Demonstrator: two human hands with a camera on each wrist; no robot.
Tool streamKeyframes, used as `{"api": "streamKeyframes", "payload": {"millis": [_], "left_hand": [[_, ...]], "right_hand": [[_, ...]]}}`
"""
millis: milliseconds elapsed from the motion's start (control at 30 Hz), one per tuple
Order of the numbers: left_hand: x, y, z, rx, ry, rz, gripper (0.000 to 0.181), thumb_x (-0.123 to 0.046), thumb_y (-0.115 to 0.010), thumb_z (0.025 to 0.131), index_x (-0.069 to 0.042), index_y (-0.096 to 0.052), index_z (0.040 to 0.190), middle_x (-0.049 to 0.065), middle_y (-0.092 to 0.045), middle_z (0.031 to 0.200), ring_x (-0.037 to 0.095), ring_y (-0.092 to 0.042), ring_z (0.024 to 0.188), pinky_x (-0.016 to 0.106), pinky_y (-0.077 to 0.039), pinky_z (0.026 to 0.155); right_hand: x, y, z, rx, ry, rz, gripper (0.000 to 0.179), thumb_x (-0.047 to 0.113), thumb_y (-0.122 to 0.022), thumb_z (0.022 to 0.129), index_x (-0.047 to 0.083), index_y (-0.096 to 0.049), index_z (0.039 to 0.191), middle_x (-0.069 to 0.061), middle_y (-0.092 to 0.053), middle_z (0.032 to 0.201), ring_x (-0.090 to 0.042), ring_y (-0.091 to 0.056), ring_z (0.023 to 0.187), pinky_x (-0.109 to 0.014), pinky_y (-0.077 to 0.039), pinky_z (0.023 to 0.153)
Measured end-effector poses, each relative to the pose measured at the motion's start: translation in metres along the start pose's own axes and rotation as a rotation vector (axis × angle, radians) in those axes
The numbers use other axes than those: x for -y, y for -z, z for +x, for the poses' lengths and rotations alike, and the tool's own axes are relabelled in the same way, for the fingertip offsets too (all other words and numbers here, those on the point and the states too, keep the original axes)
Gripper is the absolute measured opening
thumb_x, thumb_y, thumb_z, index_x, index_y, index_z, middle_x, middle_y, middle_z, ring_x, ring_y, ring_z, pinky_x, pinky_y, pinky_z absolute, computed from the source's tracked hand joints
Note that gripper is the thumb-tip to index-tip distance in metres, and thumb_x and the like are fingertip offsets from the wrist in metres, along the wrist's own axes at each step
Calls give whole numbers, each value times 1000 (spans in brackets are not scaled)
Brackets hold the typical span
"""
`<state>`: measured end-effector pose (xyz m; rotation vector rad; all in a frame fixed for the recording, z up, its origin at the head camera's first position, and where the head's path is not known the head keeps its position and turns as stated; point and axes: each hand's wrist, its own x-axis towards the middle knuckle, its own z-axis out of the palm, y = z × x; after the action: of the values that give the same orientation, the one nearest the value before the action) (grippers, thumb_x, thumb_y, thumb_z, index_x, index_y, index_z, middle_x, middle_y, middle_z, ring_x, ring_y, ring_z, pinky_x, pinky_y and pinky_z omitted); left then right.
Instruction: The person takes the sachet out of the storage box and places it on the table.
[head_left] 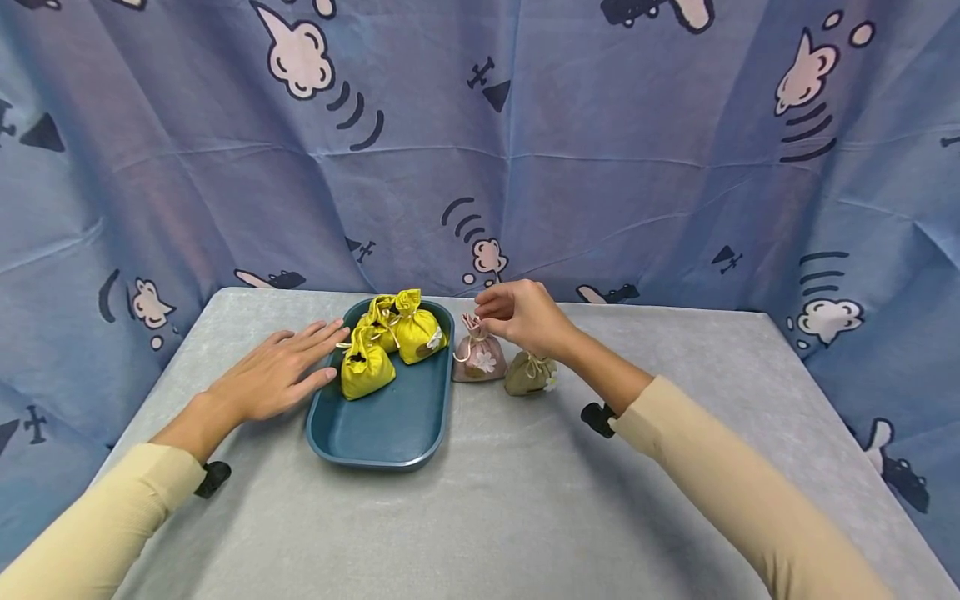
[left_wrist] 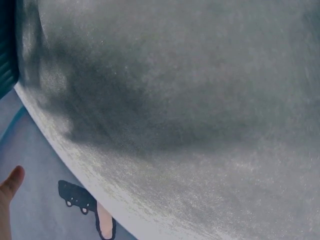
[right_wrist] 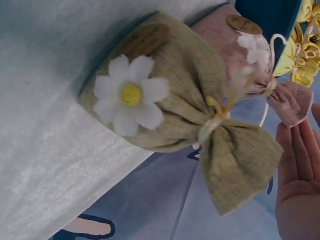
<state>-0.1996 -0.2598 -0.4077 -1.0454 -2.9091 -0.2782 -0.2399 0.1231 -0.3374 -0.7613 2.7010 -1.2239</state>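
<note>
Three yellow drawstring pouches (head_left: 367, 367) sit in the upper part of a dark teal tray (head_left: 386, 458). My left hand (head_left: 281, 371) lies flat-fingered over the tray's left rim, fingertips close to the pouches; its own view shows only one fingertip (left_wrist: 15, 180). On the table right of the tray stand a pink pouch (head_left: 478, 360) with a white flower and, beside it, an olive-green pouch (head_left: 528, 375). Above them is my right hand (head_left: 528, 317), its fingertips right at the gathered top of the pink pouch. In the right wrist view those fingers (right_wrist: 295, 155) look extended, not closed round the cloth.
A grey cloth-covered table (head_left: 675, 467) carries everything. Behind it hangs a blue printed curtain (head_left: 570, 208), close to the table's far edge. The olive-green pouch stands just under the right wrist. Dark wrist cameras (head_left: 597, 419) hang under both wrists.
</note>
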Motion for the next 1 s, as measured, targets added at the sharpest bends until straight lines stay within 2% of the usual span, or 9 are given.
{"api": "streamKeyframes", "payload": {"millis": [167,333,667,800,1000], "left_hand": [[0,0,0,-1,1,-1,61,-41,-43,106,-10,-31,157,12,-28,162,38,-29,146,61,-30,107],[-1,0,0,-5,0,-2,61,-41,-43,106,-10,-31,157,12,-29,161,38,-29,146,61,-31,107],[-2,1,-1,-3,4,-8,60,-40,-43,106,-9,-32,157,13,-30,161,39,-30,145,62,-31,106],[-2,1,-2,-4,2,-12,60,-40,-44,106,-10,-32,157,12,-30,161,39,-30,145,62,-31,106],[-2,1,-1,0,6,-23,60,-40,-43,106,-10,-31,157,12,-28,162,39,-29,145,62,-31,107]], "right_hand": [[5,2,2,6,17,20,30,1,-75,87,-3,-69,117,-13,-75,105,-24,-72,97,-31,-56,85],[10,2,4,37,68,50,34,6,-76,87,-2,-69,119,-12,-74,107,-22,-72,98,-31,-56,86],[23,-13,10,117,105,133,47,4,-78,84,-3,-63,128,-14,-71,117,-27,-68,108,-37,-53,93],[32,-22,16,157,117,158,49,4,-78,85,-4,-61,130,-18,-68,122,-30,-67,110,-34,-53,93],[44,-36,24,207,124,189,51,2,-78,84,-5,-60,131,-20,-65,127,-28,-67,113,-26,-52,93]]}}
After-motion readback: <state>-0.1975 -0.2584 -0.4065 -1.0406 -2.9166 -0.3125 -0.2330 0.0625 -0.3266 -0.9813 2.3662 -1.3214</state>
